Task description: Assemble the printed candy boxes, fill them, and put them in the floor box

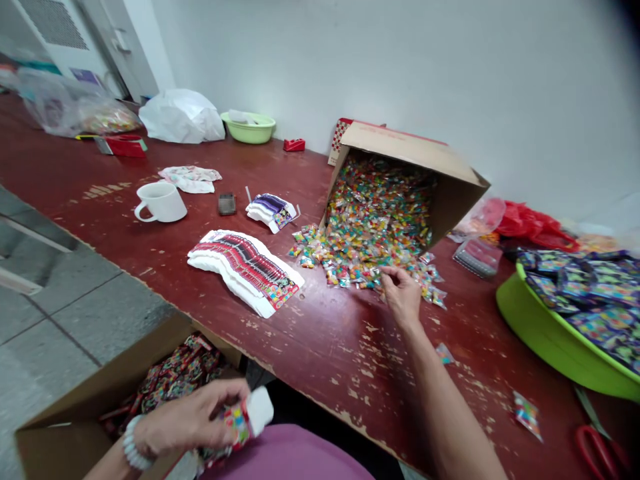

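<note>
In my left hand (pixel 195 417), low above my lap, is a small printed candy box (pixel 239 425) with its white end flap (pixel 260 410) sticking out. My right hand (pixel 403 297) reaches to the front edge of a heap of small clear candy packets (pixel 353 267). Its thumb and fingers are pinched together, and what lies between them is hidden. The packets spill from a cardboard carton (pixel 460 200) tipped on its side. Left of the heap lies a fanned stack of flat red-and-white boxes (pixel 245 270).
Below the table edge, a carton (pixel 55 437) holds filled red boxes. A green basin (pixel 530 333) of dark packets stands right, near red-handled scissors (pixel 595 450). A white mug (pixel 163 202), a purple box stack (pixel 273 210) and a pale green bowl (pixel 250 132) sit farther left.
</note>
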{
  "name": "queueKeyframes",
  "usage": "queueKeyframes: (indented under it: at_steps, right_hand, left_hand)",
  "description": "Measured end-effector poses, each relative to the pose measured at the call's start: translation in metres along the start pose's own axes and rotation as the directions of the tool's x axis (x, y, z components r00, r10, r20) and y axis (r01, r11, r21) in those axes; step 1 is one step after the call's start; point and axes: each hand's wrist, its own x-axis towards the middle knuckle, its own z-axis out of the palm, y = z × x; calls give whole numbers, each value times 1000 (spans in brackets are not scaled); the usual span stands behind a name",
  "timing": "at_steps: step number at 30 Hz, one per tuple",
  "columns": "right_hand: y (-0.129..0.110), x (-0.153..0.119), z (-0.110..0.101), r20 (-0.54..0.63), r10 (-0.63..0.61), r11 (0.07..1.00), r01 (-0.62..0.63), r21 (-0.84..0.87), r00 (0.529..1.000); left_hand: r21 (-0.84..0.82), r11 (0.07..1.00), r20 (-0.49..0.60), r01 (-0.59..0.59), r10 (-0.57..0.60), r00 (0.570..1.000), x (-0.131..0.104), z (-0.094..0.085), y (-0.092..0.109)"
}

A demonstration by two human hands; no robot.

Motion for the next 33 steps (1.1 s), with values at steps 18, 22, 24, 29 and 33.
queueKeyframes:
  at_steps: [18, 22, 24, 29, 33]
  right_hand:
    - [-93, -154, 2, 457, -204, 968, 111, 223, 866]
    - [-104, -159, -4, 522, -409, 909, 386, 160, 748]
    - [-105, -161, -5, 524, -403, 913, 370, 173, 751]
    - [-94, -170, 7, 311, -177, 965, 102, 241, 934]
    - [-90, -177, 20, 368, -149, 925, -2, 379, 918]
  left_hand:
    - [-218, 927, -148, -306, 279, 949, 53, 78, 65]
    - [-300, 885, -253, -357, 287, 924, 55, 84, 61]
    - [-427, 829, -317, -360, 236, 919, 58, 85, 60]
    - [-644, 712, -350, -280, 51, 936, 64, 81, 59]
    - [-625, 703, -421, -340, 63, 905, 65, 82, 59]
